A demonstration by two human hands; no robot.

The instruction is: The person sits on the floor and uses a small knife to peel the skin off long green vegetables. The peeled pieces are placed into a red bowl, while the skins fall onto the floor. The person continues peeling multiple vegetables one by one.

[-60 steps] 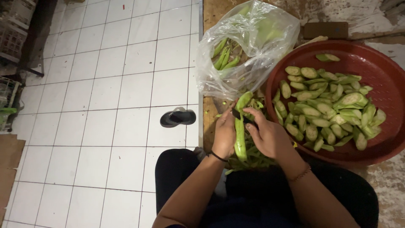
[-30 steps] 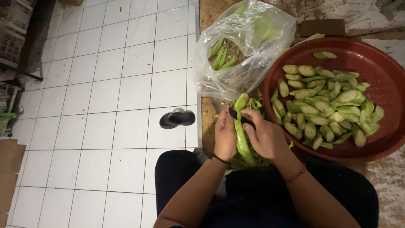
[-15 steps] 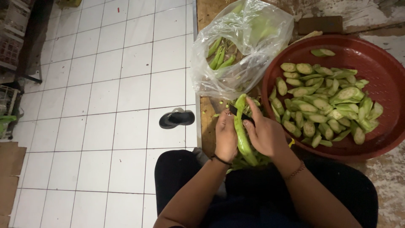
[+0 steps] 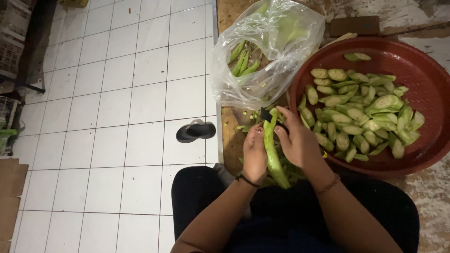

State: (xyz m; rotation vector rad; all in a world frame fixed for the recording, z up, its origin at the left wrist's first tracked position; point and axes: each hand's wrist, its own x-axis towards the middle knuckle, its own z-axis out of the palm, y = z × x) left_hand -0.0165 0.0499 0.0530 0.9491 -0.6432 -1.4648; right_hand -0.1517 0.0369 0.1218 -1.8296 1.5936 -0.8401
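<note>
My left hand (image 4: 254, 154) grips a long green pod (image 4: 272, 152) along its left side. My right hand (image 4: 299, 140) closes on the pod's upper end, where a small dark blade (image 4: 265, 114) shows at the fingertips. To the right lies a round red basin (image 4: 417, 75) with several cut green pieces (image 4: 358, 110) in it. A clear plastic bag (image 4: 267, 51) with whole green pods (image 4: 243, 61) lies above my hands. Peelings (image 4: 295, 171) pile beneath my hands.
A wooden board (image 4: 230, 136) carries the bag and scraps. A dark sandal (image 4: 196, 130) lies on the white tiled floor (image 4: 117, 117) to the left. Crates stand at the far left edge. My dark-clothed lap fills the bottom.
The pod has been held throughout. My hands shifted slightly on it, with the right fingers working along its upper end. The view drifted a little.
</note>
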